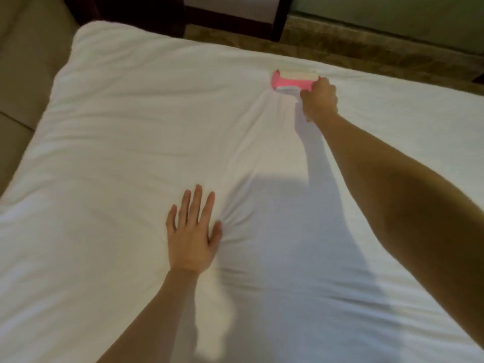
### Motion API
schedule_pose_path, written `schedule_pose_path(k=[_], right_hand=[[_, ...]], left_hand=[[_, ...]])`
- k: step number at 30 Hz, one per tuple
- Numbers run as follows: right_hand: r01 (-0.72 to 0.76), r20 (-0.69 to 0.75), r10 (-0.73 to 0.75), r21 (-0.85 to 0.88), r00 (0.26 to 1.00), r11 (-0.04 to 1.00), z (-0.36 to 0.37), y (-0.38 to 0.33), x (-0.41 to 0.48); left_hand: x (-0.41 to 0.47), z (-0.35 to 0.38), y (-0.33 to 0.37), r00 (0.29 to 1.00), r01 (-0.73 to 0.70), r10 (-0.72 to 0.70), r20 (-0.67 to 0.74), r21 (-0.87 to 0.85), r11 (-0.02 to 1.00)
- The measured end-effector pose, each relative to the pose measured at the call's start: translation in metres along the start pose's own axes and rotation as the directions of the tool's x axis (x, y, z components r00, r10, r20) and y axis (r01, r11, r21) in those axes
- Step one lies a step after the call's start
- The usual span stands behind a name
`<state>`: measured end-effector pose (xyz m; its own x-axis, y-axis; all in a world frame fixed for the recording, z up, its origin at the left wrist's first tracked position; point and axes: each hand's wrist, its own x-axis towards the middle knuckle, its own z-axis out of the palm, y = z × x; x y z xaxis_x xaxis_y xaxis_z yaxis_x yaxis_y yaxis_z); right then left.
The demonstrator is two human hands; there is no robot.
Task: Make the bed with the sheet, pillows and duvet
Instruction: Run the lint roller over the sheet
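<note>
Sheet (131,153) spread white over the bed, reaching the far edge and the far left corner; no pillows or duvet in view. Shallow creases across the middle, a tighter bunch at the near centre, another fan of folds toward the far edge.

Left hand (192,237) flat on the sheet at near centre, fingers spread and extended, gripping nothing; cloth puckered just beside the thumb, consistent with pressing down to anchor.

Right hand (319,99) reached out to the far edge, right of centre, fingers curled shut round the handle of a roller (294,79). Pink frame, pale drum, drum resting on the sheet; creases radiating from its left end. Appears to be a lint roller; exact type not certain.

Step in hand, judged: cleaning or smoothing the laid sheet, ahead of pillows and duvet. Task at an early stage.

Next move, judged: roller strokes across the sheet with even pressure, anchoring hand kept down so cloth does not drag. Bunched folds at near centre to be pulled flat. Risk: sheet shifting off the far edge under the roller.

Beyond the far edge: carpet (340,43) and dark furniture (235,22).
</note>
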<state>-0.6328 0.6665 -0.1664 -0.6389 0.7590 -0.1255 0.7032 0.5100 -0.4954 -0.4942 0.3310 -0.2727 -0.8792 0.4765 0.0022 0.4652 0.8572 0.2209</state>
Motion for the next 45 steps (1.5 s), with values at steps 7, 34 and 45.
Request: schedule_pose_path(k=[7, 34, 45], right_hand=[[0.049, -0.006, -0.05, -0.019, 0.999, 0.999, 0.009, 0.017, -0.012], [0.041, 0.121, -0.004, -0.304, 0.993, 0.952, -0.096, 0.182, -0.226], [-0.084, 0.0, 0.084, -0.074, 0.996, 0.994, -0.054, 0.112, -0.044]], left_hand=[[-0.001, 0.005, -0.005, 1.0, 0.002, -0.002, -0.03, 0.008, 1.0], [-0.005, -0.002, 0.003, 0.998, 0.044, -0.044, 0.041, -0.015, 0.999], [-0.003, -0.001, 0.003, 0.998, 0.057, -0.057, 0.039, -0.001, 0.998]])
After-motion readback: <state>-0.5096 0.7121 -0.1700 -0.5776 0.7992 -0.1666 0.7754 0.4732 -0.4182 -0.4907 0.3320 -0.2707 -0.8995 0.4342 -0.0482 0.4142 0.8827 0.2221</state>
